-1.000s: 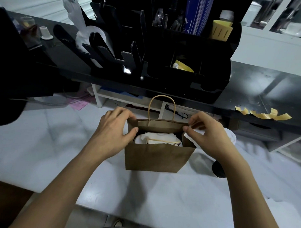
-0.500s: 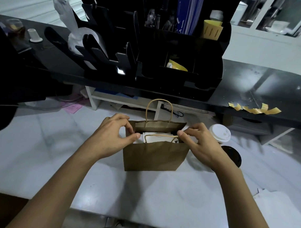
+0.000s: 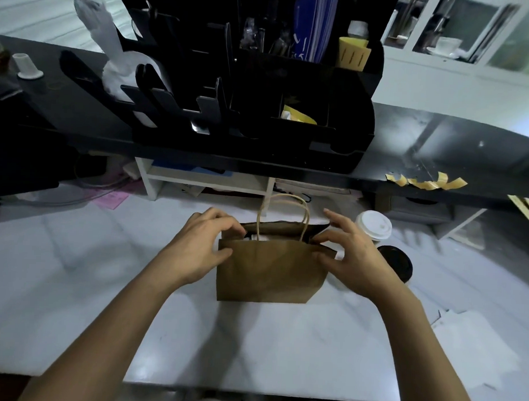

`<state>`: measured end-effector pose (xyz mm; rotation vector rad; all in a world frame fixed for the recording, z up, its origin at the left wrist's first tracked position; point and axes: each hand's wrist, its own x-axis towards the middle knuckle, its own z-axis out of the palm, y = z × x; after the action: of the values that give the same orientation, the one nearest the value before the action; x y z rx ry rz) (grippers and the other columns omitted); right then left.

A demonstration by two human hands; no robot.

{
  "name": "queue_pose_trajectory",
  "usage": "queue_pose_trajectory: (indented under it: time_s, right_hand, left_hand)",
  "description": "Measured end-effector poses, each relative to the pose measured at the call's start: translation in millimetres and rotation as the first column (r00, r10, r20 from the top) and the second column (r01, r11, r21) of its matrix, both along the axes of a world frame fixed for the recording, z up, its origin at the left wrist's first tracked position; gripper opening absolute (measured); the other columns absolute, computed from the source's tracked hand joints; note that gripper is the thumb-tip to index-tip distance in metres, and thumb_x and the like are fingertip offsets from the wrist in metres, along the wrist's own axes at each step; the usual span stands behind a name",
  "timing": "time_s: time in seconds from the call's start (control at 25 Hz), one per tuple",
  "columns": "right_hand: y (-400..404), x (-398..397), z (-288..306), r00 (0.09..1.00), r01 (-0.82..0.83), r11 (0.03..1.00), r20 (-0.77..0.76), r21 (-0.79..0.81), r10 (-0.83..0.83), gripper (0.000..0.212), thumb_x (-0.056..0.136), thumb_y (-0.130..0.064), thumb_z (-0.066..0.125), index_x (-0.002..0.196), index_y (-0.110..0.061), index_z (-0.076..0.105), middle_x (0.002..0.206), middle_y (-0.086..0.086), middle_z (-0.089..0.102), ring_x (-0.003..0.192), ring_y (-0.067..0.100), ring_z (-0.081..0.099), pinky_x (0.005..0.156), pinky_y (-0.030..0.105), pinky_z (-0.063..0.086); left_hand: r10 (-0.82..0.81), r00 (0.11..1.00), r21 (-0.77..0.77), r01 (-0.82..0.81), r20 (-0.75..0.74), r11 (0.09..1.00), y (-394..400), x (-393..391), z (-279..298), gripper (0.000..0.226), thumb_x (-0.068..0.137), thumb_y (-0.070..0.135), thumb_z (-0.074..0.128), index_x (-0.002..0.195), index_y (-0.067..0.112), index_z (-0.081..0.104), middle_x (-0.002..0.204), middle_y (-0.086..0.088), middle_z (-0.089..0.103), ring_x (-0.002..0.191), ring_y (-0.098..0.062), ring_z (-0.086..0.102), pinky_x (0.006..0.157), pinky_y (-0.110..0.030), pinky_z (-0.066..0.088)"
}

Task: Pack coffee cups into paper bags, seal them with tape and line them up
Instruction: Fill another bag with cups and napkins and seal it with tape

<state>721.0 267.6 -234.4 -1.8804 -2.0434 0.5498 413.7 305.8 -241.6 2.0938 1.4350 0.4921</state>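
Brown paper bag point(image 3: 270, 269) upright on white counter point(image 3: 74, 298), left hand point(image 3: 200, 247) and right hand point(image 3: 350, 254) pinching its top corners

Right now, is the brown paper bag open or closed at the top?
Still partly open. The paper bag shows a dark gap with something white inside, while the left hand and right hand pinch its top edges.

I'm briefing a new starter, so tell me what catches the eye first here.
The brown paper bag stands mid-counter, its mouth being pinched nearly closed by the left hand and right hand at either end. Just right of it stand a white-lidded cup and a black-lidded cup. Yellow tape strips hang from the black shelf edge at upper right.
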Motion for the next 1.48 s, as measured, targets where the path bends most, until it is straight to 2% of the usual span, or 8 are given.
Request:
queue_pose_trajectory:
  time_s: [0.24,0.44,0.56,0.88,1.16,1.24,1.32,1.48]
  right_hand:
    - [-8,-8,-10,0.994,0.113,0.987,-0.001,0.117,-0.114,0.015,0.096,-0.026,0.071,0.11,-0.025,0.074,0.129,-0.007,0.062,0.12,0.019,0.055,0.105,0.046,0.046]
    - [-10,-10,-14,0.987,0.156,0.964,0.01,0.214,-0.162,0.01,0.092,-0.024,0.075,0.098,-0.023,0.068,0.101,-0.011,0.064,0.099,0.018,0.057,0.092,0.046,0.048]
    - [-7,-10,-15,0.982,0.188,0.958,-0.051,0.215,-0.181,0.02,0.091,-0.023,0.076,0.105,-0.028,0.062,0.101,-0.016,0.062,0.101,0.015,0.059,0.093,0.042,0.049]
    - [22,14,-10,0.991,0.132,0.97,0.01,0.203,-0.137,0.015,0.094,-0.029,0.071,0.11,-0.029,0.072,0.104,-0.015,0.066,0.101,0.012,0.056,0.094,0.041,0.047]
    - [44,54,-7,0.94,0.228,0.963,-0.291,0.143,-0.18,0.018,0.098,-0.05,0.061,0.094,-0.036,0.072,0.088,-0.026,0.07,0.09,-0.003,0.065,0.074,0.012,0.048]
    - [55,70,-7,0.795,0.46,0.881,-0.494,0.111,-0.353,0.031,0.103,-0.048,0.053,0.09,-0.027,0.073,0.082,-0.015,0.074,0.078,0.003,0.07,0.067,0.016,0.05]
    - [70,88,-8,0.489,0.684,0.725,-0.683,-0.087,-0.543,0.046,0.108,-0.043,0.043,0.097,-0.01,0.074,0.082,0.004,0.077,0.073,0.018,0.073,0.065,0.029,0.055]
    - [92,112,-2,-0.058,0.566,0.577,-0.726,-0.589,-0.685,0.055,0.107,-0.047,0.039,0.108,0.0,0.066,0.1,0.017,0.073,0.083,0.027,0.071,0.068,0.037,0.056]
  left_hand:
    - [-0.039,0.998,0.068,0.036,0.056,0.997,7,0,-8,0.026,0.093,0.02,0.068,0.102,0.043,0.06,0.111,0.024,0.051,0.109,-0.002,0.045,0.084,-0.019,0.037]
    - [0.026,0.992,0.06,-0.034,0.121,0.998,15,5,-14,0.035,0.091,0.017,0.071,0.106,0.039,0.049,0.104,0.021,0.056,0.103,-0.003,0.054,0.077,-0.016,0.043]
    - [-0.008,0.994,0.088,-0.001,0.105,0.996,20,8,-17,0.038,0.094,0.018,0.068,0.123,0.039,0.056,0.104,0.027,0.052,0.104,-0.003,0.049,0.083,-0.022,0.044]
    - [0.056,0.99,0.118,-0.072,0.133,0.99,29,29,-15,0.015,0.094,0.028,0.068,0.104,0.038,0.075,0.1,0.028,0.056,0.1,0.006,0.045,0.078,-0.017,0.037]
    - [0.142,0.983,0.053,-0.149,0.115,0.987,32,45,-12,0.014,0.093,0.025,0.07,0.101,0.035,0.077,0.099,0.023,0.059,0.1,-0.006,0.054,0.087,-0.032,0.049]
    - [0.156,0.981,0.046,-0.162,0.114,0.986,31,45,-12,0.015,0.092,0.025,0.071,0.102,0.034,0.077,0.099,0.022,0.06,0.1,-0.006,0.055,0.089,-0.033,0.05]
    - [0.162,0.979,0.049,-0.169,0.122,0.984,29,45,-12,0.016,0.092,0.024,0.072,0.103,0.034,0.078,0.099,0.022,0.061,0.099,-0.005,0.055,0.089,-0.034,0.05]
    - [0.187,0.975,0.045,-0.194,0.121,0.98,25,47,-12,0.016,0.092,0.024,0.072,0.103,0.034,0.078,0.099,0.022,0.061,0.099,-0.006,0.056,0.09,-0.036,0.051]
